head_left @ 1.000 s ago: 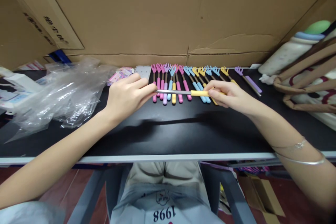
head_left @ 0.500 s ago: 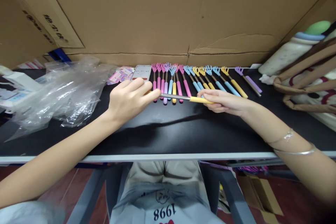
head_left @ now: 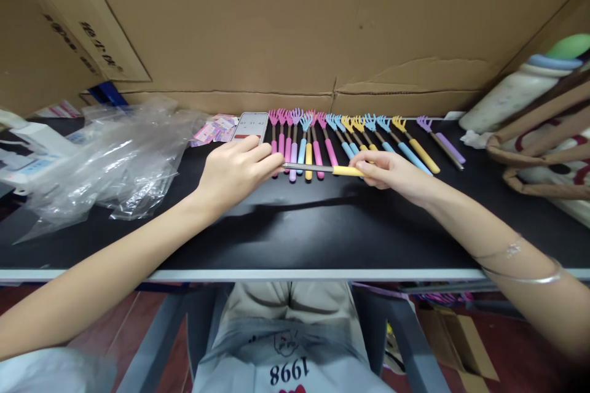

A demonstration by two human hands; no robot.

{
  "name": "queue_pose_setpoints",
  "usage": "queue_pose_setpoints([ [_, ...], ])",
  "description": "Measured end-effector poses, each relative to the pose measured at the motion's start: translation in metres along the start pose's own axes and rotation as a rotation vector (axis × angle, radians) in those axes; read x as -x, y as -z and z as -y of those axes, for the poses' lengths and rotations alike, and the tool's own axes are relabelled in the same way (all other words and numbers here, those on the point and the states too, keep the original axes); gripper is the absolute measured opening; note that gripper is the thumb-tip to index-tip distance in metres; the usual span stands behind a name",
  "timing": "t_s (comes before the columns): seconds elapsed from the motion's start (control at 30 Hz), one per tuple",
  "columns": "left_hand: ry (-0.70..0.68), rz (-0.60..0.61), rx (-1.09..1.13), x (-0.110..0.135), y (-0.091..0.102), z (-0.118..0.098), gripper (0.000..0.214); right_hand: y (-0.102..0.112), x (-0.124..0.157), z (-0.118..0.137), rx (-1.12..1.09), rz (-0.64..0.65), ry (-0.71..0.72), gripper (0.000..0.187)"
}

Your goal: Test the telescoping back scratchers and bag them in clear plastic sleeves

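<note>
Both my hands hold one back scratcher [head_left: 313, 167] level above the black table. It has a metal rod and a yellow grip. My left hand [head_left: 239, 169] is closed around its left end, hiding the head. My right hand [head_left: 380, 172] pinches the yellow grip at the other end. Behind them lies a row of several back scratchers with claw heads, among them a pink one [head_left: 330, 147], a blue one [head_left: 408, 150] and a yellow one [head_left: 423, 150]. At the row's right end rests a purple claw with a bare rod [head_left: 442, 147], beside a loose purple grip [head_left: 450, 148].
Clear plastic bags [head_left: 120, 159] are heaped at the left. A phone [head_left: 250, 127] showing a timer lies by colourful cards [head_left: 215, 130]. On the right stand a bottle [head_left: 511, 92] and a brown-handled bag [head_left: 548, 153]. Cardboard [head_left: 258, 24] walls the back.
The view has shifted slightly. My hands still hold the yellow-gripped back scratcher in nearly the same pose, with the right fingers moved a little along the grip.
</note>
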State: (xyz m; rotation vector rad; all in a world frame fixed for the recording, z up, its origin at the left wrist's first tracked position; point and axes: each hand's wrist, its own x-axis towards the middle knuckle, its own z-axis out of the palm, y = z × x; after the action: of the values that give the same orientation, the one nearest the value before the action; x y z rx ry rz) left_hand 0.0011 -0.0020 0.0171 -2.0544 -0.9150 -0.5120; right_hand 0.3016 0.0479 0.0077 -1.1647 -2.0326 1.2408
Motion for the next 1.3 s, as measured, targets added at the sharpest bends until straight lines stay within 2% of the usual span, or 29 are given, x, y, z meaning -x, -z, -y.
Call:
queue_pose_setpoints([
  [0.13,0.006,-0.002,0.010,0.002,-0.004,0.001,0.030,-0.006,0.001,0.004,0.144,-0.110,0.131,0.038],
  [0.33,0.056,0.018,0.107,0.006,-0.008,0.000,0.030,-0.006,0.009,0.008,0.478,-0.293,0.328,0.024],
  [0.63,0.071,0.019,0.170,0.005,-0.006,0.000,0.033,-0.010,0.018,0.015,0.782,-0.443,0.546,0.031],
  [0.83,0.065,0.035,0.136,0.005,-0.005,-0.001,0.034,-0.012,0.019,0.015,0.875,-0.481,0.527,0.034],
  [1.03,0.056,0.020,0.097,0.003,-0.001,-0.004,0.036,-0.012,0.018,0.014,0.805,-0.446,0.499,0.035],
  [1.3,0.050,0.025,0.046,0.002,-0.002,-0.008,0.037,-0.010,0.010,0.009,0.555,-0.268,0.362,0.029],
])
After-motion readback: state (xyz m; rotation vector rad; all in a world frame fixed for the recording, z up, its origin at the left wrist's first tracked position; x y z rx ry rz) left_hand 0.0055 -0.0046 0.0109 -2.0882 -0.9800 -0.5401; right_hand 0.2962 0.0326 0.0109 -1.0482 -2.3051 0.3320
